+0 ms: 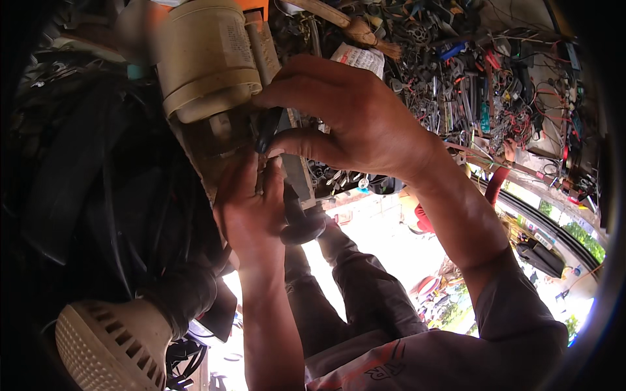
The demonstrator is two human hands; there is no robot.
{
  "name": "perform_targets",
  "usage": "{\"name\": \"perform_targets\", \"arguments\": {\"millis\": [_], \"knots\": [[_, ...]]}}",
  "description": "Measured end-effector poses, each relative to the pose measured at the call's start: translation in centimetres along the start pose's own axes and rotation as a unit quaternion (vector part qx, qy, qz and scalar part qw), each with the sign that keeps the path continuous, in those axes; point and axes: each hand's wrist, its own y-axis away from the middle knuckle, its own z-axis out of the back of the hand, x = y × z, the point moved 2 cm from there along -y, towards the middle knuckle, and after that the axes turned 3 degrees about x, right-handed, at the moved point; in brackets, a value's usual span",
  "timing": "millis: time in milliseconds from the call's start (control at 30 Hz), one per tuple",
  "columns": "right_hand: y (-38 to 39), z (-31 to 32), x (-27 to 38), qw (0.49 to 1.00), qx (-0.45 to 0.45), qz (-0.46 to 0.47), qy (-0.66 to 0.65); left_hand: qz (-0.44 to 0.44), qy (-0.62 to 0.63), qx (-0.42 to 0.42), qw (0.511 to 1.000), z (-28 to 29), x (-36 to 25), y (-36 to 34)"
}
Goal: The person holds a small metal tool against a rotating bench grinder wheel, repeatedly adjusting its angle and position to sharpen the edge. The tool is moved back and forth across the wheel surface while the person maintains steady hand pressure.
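Observation:
My right hand (pixel 355 114) reaches in from the right. Its thumb and fingers pinch a short dark piece with a rounded end (pixel 266 133); its kind I cannot make out. Just below, my left hand (pixel 251 202) has its fingers closed round a thin, small metal piece (pixel 260 179), mostly hidden by the fingers. The two hands almost meet. Above them a cream cylindrical housing (pixel 205 58) with a printed label sits on a worn wooden board (pixel 202 153). A dark rounded knob on a stem (pixel 303 229) is beside my left wrist.
Hand tools, wires and metal parts are heaped on the bench (pixel 469 85) at the far right. A brush with a wooden handle (pixel 358 29) lies at the back. Large black sheeting (pixel 98 182) fills the left. A white lamp (pixel 111 345) stands near at the lower left.

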Motion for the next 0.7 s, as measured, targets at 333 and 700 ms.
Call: {"name": "perform_targets", "arguments": {"millis": [333, 700], "knots": [[1.6, -2.6, 1.6, 0.984, -0.111, -0.130, 0.039, -0.035, -0.015, 0.002, 0.999, -0.3, 0.6, 0.1], [-4.8, -0.5, 0.7, 0.946, -0.003, -0.161, -0.283, -0.008, -0.026, 0.003, 1.000, -0.1, 0.2, 0.1]]}}
